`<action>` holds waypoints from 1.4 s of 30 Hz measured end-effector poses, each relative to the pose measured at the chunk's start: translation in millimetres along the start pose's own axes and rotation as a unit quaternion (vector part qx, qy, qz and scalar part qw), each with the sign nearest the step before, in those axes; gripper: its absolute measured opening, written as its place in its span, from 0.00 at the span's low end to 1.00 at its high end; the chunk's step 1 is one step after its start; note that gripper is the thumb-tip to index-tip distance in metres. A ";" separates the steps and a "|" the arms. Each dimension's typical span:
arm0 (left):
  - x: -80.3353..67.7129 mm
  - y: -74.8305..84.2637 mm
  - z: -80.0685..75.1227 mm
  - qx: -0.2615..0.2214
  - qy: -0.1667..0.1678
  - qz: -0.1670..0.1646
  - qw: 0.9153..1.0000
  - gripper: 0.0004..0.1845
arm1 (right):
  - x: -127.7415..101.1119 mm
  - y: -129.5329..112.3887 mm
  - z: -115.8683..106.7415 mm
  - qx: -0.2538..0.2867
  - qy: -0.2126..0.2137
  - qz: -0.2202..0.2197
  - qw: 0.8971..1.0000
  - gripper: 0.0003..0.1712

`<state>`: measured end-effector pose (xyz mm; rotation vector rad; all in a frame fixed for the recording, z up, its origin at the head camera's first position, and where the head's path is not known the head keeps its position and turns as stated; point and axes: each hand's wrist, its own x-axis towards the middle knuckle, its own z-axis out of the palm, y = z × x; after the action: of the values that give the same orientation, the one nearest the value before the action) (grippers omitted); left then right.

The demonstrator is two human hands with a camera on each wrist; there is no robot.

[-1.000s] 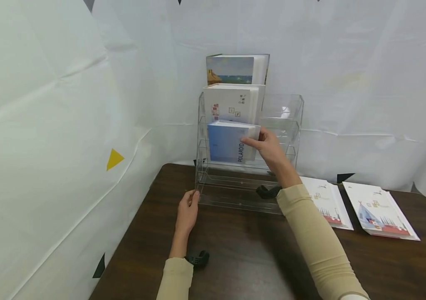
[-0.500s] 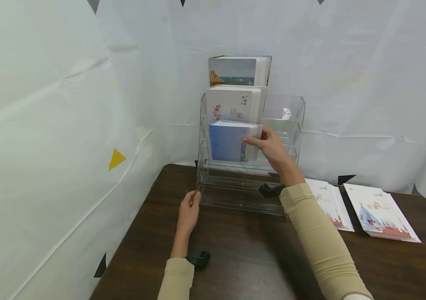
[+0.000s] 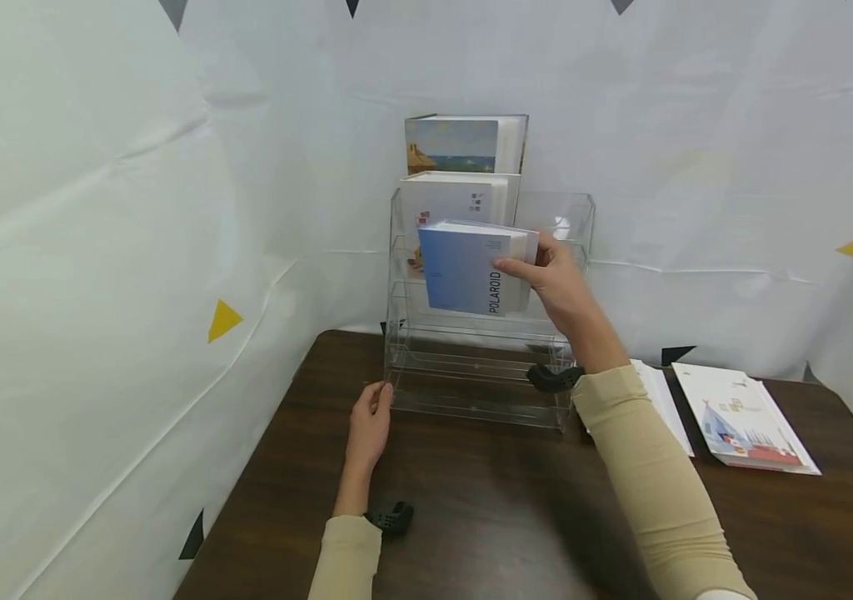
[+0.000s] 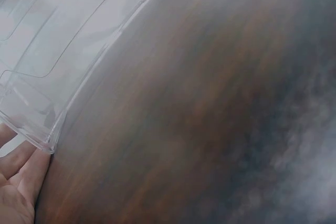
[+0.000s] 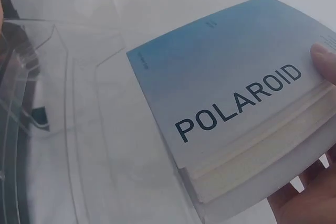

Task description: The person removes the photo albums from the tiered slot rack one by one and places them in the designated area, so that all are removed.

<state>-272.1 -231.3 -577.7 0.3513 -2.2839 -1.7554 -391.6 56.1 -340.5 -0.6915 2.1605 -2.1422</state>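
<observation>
POLAROID book [image 3: 471, 268], with a pale blue cover, is in the middle of the head view, lifted in front of the clear acrylic rack [image 3: 572, 250] and above its lower tiers. Its cover faces the viewer and the word POLAROID runs along the right edge of the cover, reading from bottom to top; the book is tilted a little, with the top edge going down to the right. The right hand [image 3: 557, 283] grasps it at this right edge, the thumb on the cover and the other fingers behind. In the right wrist view the book [image 5: 236, 103] fills the right half of the frame and the thick block of pages is visible under the cover. The left hand [image 3: 369, 425] lies on the dark wooden table [image 3: 486, 517] with relaxed fingers, and the fingertips touch the lower left corner of the rack. Behind the blue book, two more books stand in the upper left tiers: a white book [image 3: 456, 198] and, above it, a book with a seaside painting [image 3: 452, 144]. At the right of the frame, two white booklets [image 3: 741, 417] lie flat on the table.
</observation>
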 end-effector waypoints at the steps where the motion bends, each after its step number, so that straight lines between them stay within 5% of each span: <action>1: 1.1 -0.2 -0.7 0.001 0.000 0.001 1.000 0.33 | -2.1 -2.2 -0.9 -0.001 0.001 -0.006 1.000 0.25; 13: 6.0 -3.9 -4.0 0.001 -0.002 -0.002 1.000 0.33 | -47.7 -12.8 -25.6 -0.047 -0.001 -0.003 0.999 0.29; 30: 14.1 -6.2 -5.3 0.009 -0.003 -0.001 1.000 0.33 | -131.3 19.0 -86.2 -0.085 0.032 0.047 0.995 0.20; 42: 16.6 -9.8 -12.3 0.012 -0.006 0.004 1.000 0.35 | -193.5 64.2 -126.9 -0.155 0.036 0.178 0.971 0.38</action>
<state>-283.3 -250.4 -583.4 0.3379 -2.3132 -1.7316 -276.4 235.7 -450.6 -0.2064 2.4576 -1.6981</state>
